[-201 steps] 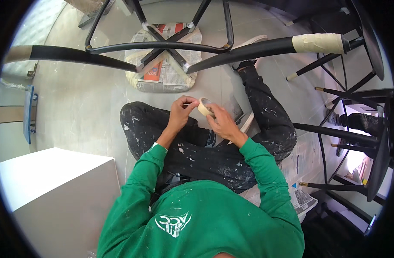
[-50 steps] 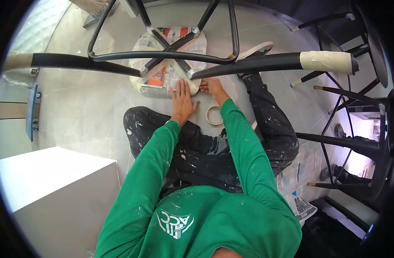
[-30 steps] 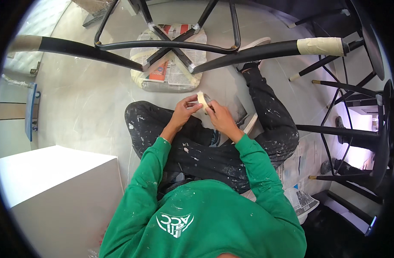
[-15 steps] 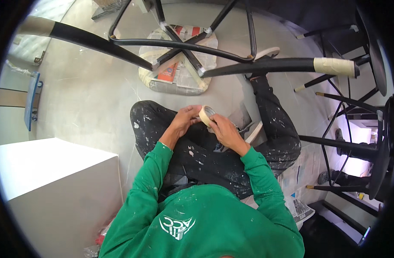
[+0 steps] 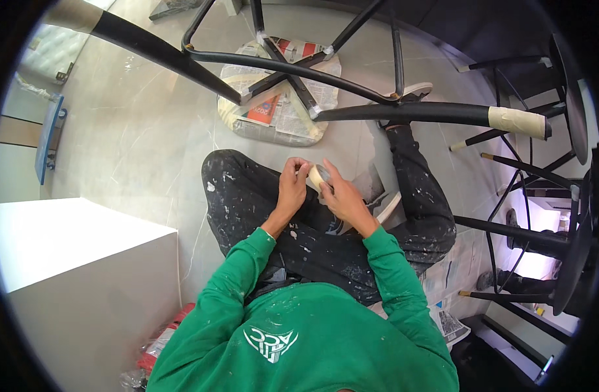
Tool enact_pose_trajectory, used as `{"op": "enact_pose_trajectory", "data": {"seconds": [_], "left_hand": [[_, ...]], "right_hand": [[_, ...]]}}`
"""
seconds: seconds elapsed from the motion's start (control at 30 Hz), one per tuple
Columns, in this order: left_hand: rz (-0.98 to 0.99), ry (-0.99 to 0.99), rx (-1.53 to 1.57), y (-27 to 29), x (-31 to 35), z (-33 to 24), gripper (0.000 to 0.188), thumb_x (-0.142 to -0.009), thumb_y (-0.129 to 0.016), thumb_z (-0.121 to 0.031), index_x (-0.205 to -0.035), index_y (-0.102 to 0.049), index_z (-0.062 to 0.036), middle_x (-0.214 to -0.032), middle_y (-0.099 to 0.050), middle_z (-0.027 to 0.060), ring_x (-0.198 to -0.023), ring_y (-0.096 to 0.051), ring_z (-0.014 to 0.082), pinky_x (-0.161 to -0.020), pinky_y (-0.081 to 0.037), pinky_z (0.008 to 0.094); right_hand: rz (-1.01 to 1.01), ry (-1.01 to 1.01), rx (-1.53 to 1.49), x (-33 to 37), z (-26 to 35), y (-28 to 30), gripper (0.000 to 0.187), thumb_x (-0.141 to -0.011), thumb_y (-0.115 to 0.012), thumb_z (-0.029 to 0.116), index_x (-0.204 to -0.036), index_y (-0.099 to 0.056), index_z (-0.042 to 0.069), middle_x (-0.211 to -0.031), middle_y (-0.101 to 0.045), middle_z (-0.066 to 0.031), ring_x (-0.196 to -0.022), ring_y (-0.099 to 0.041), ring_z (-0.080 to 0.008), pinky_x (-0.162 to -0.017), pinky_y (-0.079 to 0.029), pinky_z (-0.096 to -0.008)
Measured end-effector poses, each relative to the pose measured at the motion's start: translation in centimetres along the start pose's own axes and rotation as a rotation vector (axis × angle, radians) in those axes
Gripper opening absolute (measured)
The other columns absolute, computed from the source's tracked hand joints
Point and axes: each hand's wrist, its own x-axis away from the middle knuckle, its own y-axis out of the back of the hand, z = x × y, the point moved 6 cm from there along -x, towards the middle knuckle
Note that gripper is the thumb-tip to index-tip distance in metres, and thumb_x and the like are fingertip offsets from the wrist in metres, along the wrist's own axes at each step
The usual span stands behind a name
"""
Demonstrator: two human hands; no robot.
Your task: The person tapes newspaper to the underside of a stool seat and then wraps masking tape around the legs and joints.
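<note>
- White cabinet (image 5: 70,261): a plain white box-shaped unit standing on the floor at the person's left, its top face lit and bare in view.
- Floor (image 5: 149,137): pale grey and polished, with faint veining; the person sits on it with legs bent, in dark trousers speckled with paint.
- Red-and-clear wrapping (image 5: 162,346): crumpled on the floor against the cabinet's near corner, just beside the person's left elbow.
- Left hand (image 5: 293,186): raised in front of the lap, fingers (image 5: 298,168) curled and pinched at the left edge of the tape roll; what lies between the fingertips is too small to tell.
- Tape roll (image 5: 316,176): a small roll of cream masking tape, held between the two hands above the lap, clear of the floor.
- Right hand (image 5: 344,199): just right of the roll, fingers (image 5: 331,175) closed round its right side and steadying it; both hands touch the roll.
- Overturned chair (image 5: 299,72): black frame lying legs outward beyond the hands; its seat is wrapped in newspaper (image 5: 280,108) bound with cream tape and rests on the floor.
- Taped chair leg (image 5: 518,122): the black leg pointing right, its end sleeved in cream tape; the leg at upper left ends in a similar pale sleeve.
- Other chairs (image 5: 548,228): black frames crowded at the right edge, thin legs tipped pale.
- Newspaper sheets (image 5: 453,287): spread on the floor beneath the person's right side.
</note>
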Motion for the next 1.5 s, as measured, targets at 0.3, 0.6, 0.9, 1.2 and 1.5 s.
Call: {"op": "enact_pose_trajectory", "data": {"seconds": [0.3, 0.6, 0.9, 1.2, 1.5], "left_hand": [[0.047, -0.082, 0.233, -0.6, -0.3, -3.5, 0.014, -0.107, -0.056, -0.009, -0.114, -0.047, -0.0008, -0.111, -0.069, 0.0122, -0.093, -0.062, 0.0119, -0.079, -0.052, 0.0268], [0.018, 0.076, -0.026, 0.1, -0.6, 0.0, 0.044, -0.089, -0.078, -0.001, -0.112, -0.04, -0.002, -0.086, -0.07, 0.0109, -0.073, -0.067, 0.013, -0.062, -0.051, 0.0267], [-0.322, 0.155, 0.078, 3.2, -4.1, 3.9, 0.023, -0.099, -0.062, -0.007, -0.111, -0.043, -0.0015, -0.083, -0.063, 0.0137, -0.067, -0.069, 0.0197, -0.048, -0.054, 0.0352], [-0.217, 0.052, -0.04, 5.9, -8.0, 2.7, 0.017, -0.108, -0.051, -0.016, -0.109, -0.043, -0.0018, -0.092, -0.065, 0.016, -0.06, -0.067, 0.0216, -0.045, -0.051, 0.0331], [0.046, 0.068, 0.036, 4.8, -7.5, 3.7, 0.016, -0.109, -0.052, -0.018, -0.111, -0.042, -0.005, -0.113, -0.064, 0.0175, -0.068, -0.067, 0.0177, -0.043, -0.05, 0.0276]], "right_hand": [[-0.05, -0.169, -0.113, -2.4, -2.0, -2.1, 0.026, -0.101, -0.058, 0.028, -0.118, -0.064, 0.009, -0.086, -0.069, -0.0243, -0.084, -0.065, -0.0497, -0.072, -0.049, -0.0566], [-0.171, -0.041, 0.054, -2.1, -0.1, -1.8, 0.027, -0.103, -0.058, 0.027, -0.093, -0.067, 0.004, -0.08, -0.066, -0.0211, -0.073, -0.063, -0.0434, -0.063, -0.048, -0.0481], [-0.351, 0.193, 0.38, -3.3, -2.5, -3.3, 0.028, -0.097, -0.064, 0.02, -0.122, -0.068, 0.008, -0.083, -0.068, -0.0197, -0.076, -0.067, -0.0412, -0.066, -0.052, -0.0502], [-0.443, 0.128, 0.378, -4.7, -4.8, -2.7, 0.054, -0.091, -0.075, 0.032, -0.134, -0.061, 0.003, -0.093, -0.069, -0.0146, -0.082, -0.066, -0.0286, -0.073, -0.052, -0.0412], [-0.091, -0.369, -0.878, -11.3, -3.8, -9.0, 0.026, -0.093, -0.077, 0.034, -0.096, -0.075, 0.009, -0.087, -0.068, 0.0023, -0.08, -0.059, -0.0093, -0.075, -0.046, -0.0267]]}}
